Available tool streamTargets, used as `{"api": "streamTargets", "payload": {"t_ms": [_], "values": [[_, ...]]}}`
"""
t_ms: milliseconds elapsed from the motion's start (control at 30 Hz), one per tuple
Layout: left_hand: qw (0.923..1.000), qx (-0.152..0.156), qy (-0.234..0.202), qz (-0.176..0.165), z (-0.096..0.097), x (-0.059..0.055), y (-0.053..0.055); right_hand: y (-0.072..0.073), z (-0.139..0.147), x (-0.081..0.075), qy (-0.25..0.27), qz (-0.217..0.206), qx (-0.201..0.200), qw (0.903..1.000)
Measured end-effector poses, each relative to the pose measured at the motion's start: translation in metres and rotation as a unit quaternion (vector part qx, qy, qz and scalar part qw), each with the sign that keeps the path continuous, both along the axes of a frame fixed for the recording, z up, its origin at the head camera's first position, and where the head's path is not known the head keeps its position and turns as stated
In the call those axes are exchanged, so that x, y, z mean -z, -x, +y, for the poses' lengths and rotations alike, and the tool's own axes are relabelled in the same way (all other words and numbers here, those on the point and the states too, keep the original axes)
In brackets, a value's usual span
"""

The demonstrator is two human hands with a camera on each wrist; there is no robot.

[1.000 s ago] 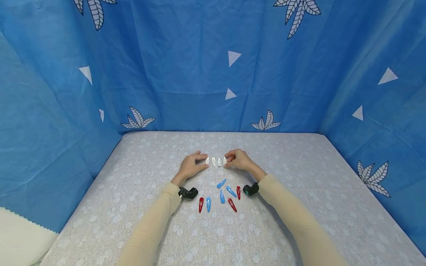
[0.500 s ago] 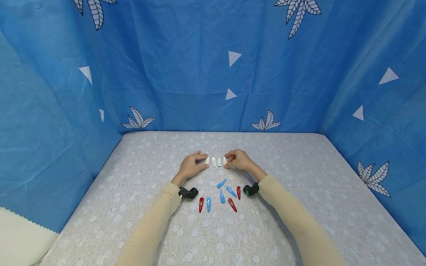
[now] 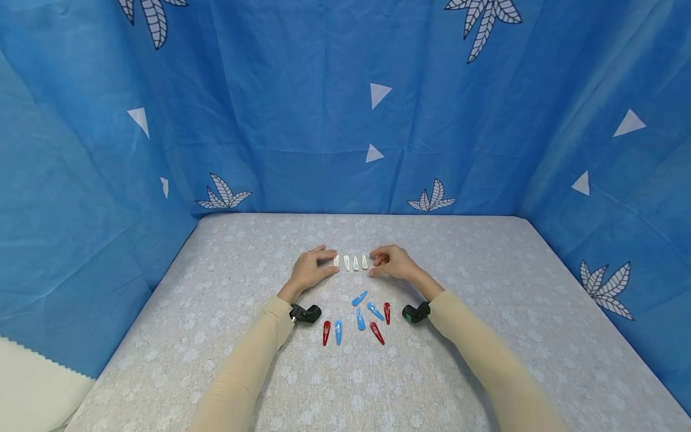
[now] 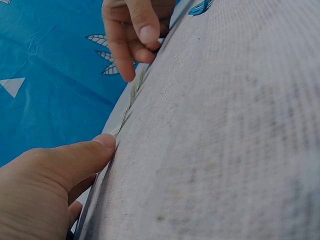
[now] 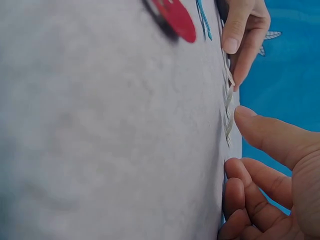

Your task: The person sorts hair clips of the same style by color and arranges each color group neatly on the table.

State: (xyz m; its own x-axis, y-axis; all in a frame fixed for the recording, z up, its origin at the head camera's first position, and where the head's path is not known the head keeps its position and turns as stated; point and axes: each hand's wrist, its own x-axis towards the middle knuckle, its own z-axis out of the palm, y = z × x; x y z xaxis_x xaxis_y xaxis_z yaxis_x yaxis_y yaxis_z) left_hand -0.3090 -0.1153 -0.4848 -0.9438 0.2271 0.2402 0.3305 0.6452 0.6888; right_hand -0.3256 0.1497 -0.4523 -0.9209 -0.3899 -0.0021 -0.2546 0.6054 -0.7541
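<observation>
Four snap hair clips would exceed three, so several white snap hair clips (image 3: 355,263) lie side by side in a short row on the table. My left hand (image 3: 312,268) pinches the leftmost white hair clip (image 3: 336,261) end to end, index finger at its far tip and thumb at its near tip. Just right of the row's rightmost white hair clip (image 3: 364,262) is my right hand (image 3: 395,263), thumb and fingers apart and holding nothing. In the right wrist view a gap shows between thumb (image 5: 255,122) and fingers.
Closer to me on the patterned tablecloth (image 3: 345,384) lie several blue hair clips (image 3: 360,319) and red hair clips (image 3: 376,333), scattered at different angles. A blue curtain (image 3: 302,120) stands behind the table and along both sides.
My right hand has let go of the rightmost white hair clip and moved slightly right. My left hand and the clips have stayed in place.
</observation>
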Motion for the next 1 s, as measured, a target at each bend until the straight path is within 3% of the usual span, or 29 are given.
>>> {"api": "streamTargets", "payload": {"t_ms": [367, 700, 1000], "values": [[0.9998, 0.0, -0.013, -0.013, 0.001, 0.001, 0.0, -0.024, 0.021, 0.0, 0.03, -0.003, -0.024, 0.9993], [0.9949, 0.031, -0.081, -0.053, -0.006, -0.005, -0.008, -0.049, 0.037, -0.007, 0.021, 0.03, -0.038, 0.9986], [0.9953, 0.073, -0.061, -0.018, -0.001, -0.021, -0.023, -0.065, 0.041, -0.007, 0.041, 0.041, -0.057, 0.9967]]}}
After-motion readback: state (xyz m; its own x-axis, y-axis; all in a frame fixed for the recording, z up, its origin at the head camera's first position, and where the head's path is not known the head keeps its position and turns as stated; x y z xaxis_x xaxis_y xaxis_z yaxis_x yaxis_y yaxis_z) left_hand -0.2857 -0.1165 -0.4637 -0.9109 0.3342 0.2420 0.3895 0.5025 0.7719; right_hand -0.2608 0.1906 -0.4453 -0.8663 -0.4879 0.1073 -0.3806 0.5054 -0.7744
